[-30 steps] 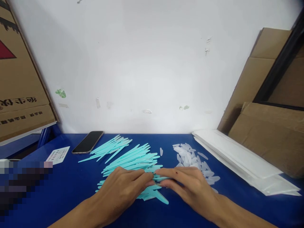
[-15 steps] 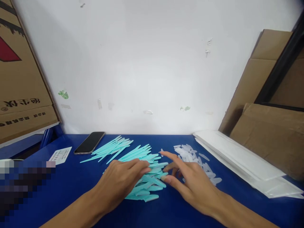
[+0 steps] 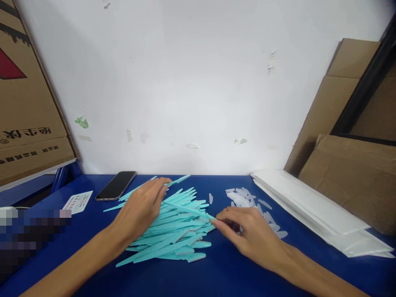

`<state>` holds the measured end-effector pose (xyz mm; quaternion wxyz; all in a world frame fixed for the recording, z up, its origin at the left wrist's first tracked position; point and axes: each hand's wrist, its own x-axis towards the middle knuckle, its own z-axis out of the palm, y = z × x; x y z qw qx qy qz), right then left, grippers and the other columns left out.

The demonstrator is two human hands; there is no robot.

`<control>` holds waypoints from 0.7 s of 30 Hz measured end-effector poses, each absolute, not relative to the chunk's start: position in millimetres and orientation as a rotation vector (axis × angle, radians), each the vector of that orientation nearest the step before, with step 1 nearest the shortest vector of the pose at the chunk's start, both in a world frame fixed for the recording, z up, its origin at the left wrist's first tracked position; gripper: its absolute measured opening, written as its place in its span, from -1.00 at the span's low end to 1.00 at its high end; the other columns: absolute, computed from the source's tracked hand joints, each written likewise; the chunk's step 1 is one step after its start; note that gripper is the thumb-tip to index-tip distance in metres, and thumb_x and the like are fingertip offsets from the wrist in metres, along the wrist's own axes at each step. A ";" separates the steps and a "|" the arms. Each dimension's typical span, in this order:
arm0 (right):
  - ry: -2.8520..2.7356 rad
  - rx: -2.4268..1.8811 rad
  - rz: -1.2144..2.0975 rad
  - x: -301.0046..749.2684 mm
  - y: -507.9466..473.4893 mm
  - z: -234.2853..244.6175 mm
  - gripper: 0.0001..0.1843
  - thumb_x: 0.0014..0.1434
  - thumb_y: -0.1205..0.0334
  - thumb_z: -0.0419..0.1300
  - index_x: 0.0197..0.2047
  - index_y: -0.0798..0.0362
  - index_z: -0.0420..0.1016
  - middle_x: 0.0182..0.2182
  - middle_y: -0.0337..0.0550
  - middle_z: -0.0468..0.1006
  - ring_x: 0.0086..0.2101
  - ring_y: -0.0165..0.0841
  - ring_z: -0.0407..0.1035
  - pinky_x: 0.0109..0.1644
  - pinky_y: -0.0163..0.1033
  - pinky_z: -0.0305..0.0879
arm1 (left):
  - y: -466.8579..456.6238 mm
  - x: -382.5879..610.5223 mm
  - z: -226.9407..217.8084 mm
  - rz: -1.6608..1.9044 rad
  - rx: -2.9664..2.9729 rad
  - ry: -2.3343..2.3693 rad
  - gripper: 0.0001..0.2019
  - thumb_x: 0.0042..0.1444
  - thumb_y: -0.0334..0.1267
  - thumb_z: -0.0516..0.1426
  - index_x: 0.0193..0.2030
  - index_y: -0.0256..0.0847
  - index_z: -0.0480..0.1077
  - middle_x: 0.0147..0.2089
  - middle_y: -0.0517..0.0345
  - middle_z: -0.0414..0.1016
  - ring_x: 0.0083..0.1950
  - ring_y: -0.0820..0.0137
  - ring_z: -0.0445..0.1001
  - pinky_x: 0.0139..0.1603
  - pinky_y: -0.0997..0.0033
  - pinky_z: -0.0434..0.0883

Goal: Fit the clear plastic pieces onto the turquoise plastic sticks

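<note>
A pile of thin teal plastic sticks (image 3: 173, 237) lies at the lower centre of the frame on the blue desk (image 3: 216, 274). The left hand (image 3: 139, 211) rests palm-down over the left part of the pile. Its grip is pressed together at the fingertips, pinching one raised teal stick (image 3: 178, 180) that points toward the upper right. The right hand (image 3: 249, 236) lies just right of the pile. Its thumb and forefinger pinch the near end of a slanted teal stick (image 3: 188, 210) that lies across the top of the pile. A heap of small clear plastic caps (image 3: 244, 199) sits just behind the right hand. A black smartphone (image 3: 116, 185) and a white printed card (image 3: 78, 201) lie at the left. A stack of flat white bags (image 3: 312, 212) and brown cardboard sheets (image 3: 352, 181) occupy the right side.
</note>
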<state>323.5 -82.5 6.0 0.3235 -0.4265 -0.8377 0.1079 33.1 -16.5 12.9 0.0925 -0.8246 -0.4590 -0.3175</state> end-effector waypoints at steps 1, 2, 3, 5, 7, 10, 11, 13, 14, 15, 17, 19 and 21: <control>-2.194 -1.124 0.279 324.7 -81.0 6.5 -0.67 0.42 0.11 0.08 -0.30 0.03 0.59 -0.44 -0.22 0.59 -0.49 -0.42 0.40 -0.39 -0.30 0.21 | -6.2 23.1 12.3 -0.893 -2.428 -1.414 -0.65 0.45 -0.13 -0.13 0.12 -0.18 0.38 0.02 -0.03 0.56 0.02 0.15 0.55 0.00 0.18 0.46; -2.192 -1.130 0.272 325.7 -79.9 6.4 -0.66 0.42 0.12 0.08 -0.29 0.03 0.59 -0.44 -0.22 0.59 -0.49 -0.41 0.40 -0.39 -0.30 0.22 | 3.8 12.9 10.8 -0.820 -2.420 -1.462 -0.64 0.43 -0.14 -0.14 0.11 -0.20 0.40 0.01 -0.06 0.54 0.03 0.12 0.52 0.04 0.13 0.44; -2.192 -1.133 0.263 326.3 -79.1 6.0 -0.67 0.42 0.12 0.08 -0.29 0.03 0.60 -0.44 -0.21 0.60 -0.49 -0.41 0.40 -0.39 -0.30 0.22 | 12.9 3.1 8.6 -0.739 -2.413 -1.519 -0.62 0.41 -0.16 -0.15 0.08 -0.23 0.41 -0.02 -0.09 0.53 -0.01 0.10 0.52 0.01 0.11 0.44; -2.204 -1.124 0.243 326.9 -78.4 4.2 -0.68 0.42 0.13 0.09 -0.27 0.03 0.61 -0.43 -0.20 0.61 -0.49 -0.41 0.41 -0.40 -0.30 0.23 | 26.6 -12.5 2.6 -0.624 -2.418 -1.597 -0.59 0.38 -0.19 -0.17 0.05 -0.27 0.43 -0.06 -0.13 0.51 -0.04 0.08 0.50 -0.03 0.08 0.44; -2.220 -1.107 0.220 327.1 -78.3 2.2 -0.69 0.41 0.14 0.09 -0.25 0.03 0.62 -0.42 -0.19 0.61 -0.50 -0.41 0.42 -0.42 -0.31 0.23 | 33.5 -20.8 -3.5 -0.575 -2.434 -1.619 -0.60 0.35 -0.20 -0.16 0.02 -0.27 0.45 -0.09 -0.13 0.51 -0.05 0.06 0.50 -0.04 0.06 0.44; -2.234 -1.087 0.186 327.7 -78.0 0.3 -0.69 0.42 0.14 0.09 -0.23 0.03 0.63 -0.43 -0.17 0.62 -0.52 -0.40 0.42 -0.45 -0.32 0.22 | 34.2 -20.0 -8.0 -0.542 -2.444 -1.637 -0.60 0.34 -0.16 -0.13 -0.01 -0.27 0.47 -0.12 -0.12 0.51 -0.06 0.03 0.50 -0.02 0.00 0.43; -2.235 -1.081 0.175 327.9 -77.8 0.0 -0.69 0.42 0.14 0.09 -0.23 0.03 0.63 -0.43 -0.17 0.62 -0.52 -0.40 0.42 -0.45 -0.32 0.22 | 32.7 -17.5 -7.5 -0.539 -2.439 -1.645 -0.60 0.34 -0.14 -0.12 0.00 -0.27 0.47 -0.12 -0.12 0.51 -0.05 0.02 0.49 -0.01 -0.02 0.43; -2.236 -1.072 0.155 328.4 -77.4 0.0 -0.69 0.42 0.14 0.09 -0.22 0.03 0.63 -0.43 -0.17 0.62 -0.52 -0.41 0.42 -0.46 -0.33 0.22 | 27.6 -11.2 -3.3 -0.548 -2.424 -1.647 -0.57 0.37 -0.10 -0.14 0.04 -0.27 0.45 -0.08 -0.13 0.50 -0.01 0.01 0.46 0.03 -0.06 0.40; -2.236 -1.067 0.147 328.6 -77.3 0.0 -0.69 0.42 0.14 0.09 -0.22 0.03 0.63 -0.43 -0.17 0.62 -0.52 -0.41 0.42 -0.47 -0.33 0.22 | 23.8 -7.6 0.3 -0.567 -2.427 -1.630 -0.56 0.38 -0.08 -0.15 0.06 -0.26 0.44 -0.04 -0.12 0.49 0.02 0.02 0.45 0.05 -0.06 0.38; -2.237 -1.063 0.140 328.7 -77.4 0.0 -0.69 0.41 0.14 0.10 -0.22 0.03 0.64 -0.43 -0.18 0.62 -0.52 -0.41 0.42 -0.47 -0.33 0.21 | 19.0 -3.4 4.6 -0.594 -2.441 -1.599 -0.55 0.40 -0.06 -0.16 0.08 -0.24 0.43 0.00 -0.11 0.48 0.05 0.04 0.43 0.09 -0.05 0.37; -2.240 -1.048 0.122 328.6 -78.0 -0.3 -0.69 0.42 0.14 0.10 -0.21 0.03 0.64 -0.43 -0.18 0.62 -0.53 -0.42 0.42 -0.46 -0.33 0.21 | 5.9 6.7 13.9 -0.689 -2.533 -1.469 -0.58 0.43 -0.04 -0.16 0.08 -0.19 0.42 0.07 -0.07 0.46 0.11 0.10 0.39 0.16 0.02 0.33; -2.237 -1.024 0.087 327.7 -79.0 -1.1 -0.69 0.43 0.14 0.09 -0.20 0.03 0.64 -0.43 -0.18 0.62 -0.52 -0.41 0.43 -0.44 -0.32 0.22 | -10.9 19.8 21.7 -0.743 -2.669 -1.324 -0.62 0.45 -0.07 -0.14 0.14 -0.12 0.39 0.12 -0.01 0.44 0.15 0.17 0.36 0.18 0.09 0.33; -2.218 -0.993 0.035 326.1 -79.9 -2.2 -0.68 0.44 0.14 0.09 -0.20 0.04 0.64 -0.45 -0.19 0.62 -0.52 -0.41 0.44 -0.43 -0.31 0.21 | -28.4 34.7 25.6 -0.749 -2.795 -1.160 -0.67 0.46 -0.14 -0.14 0.12 -0.11 0.39 0.08 0.02 0.46 0.12 0.21 0.37 0.17 0.12 0.32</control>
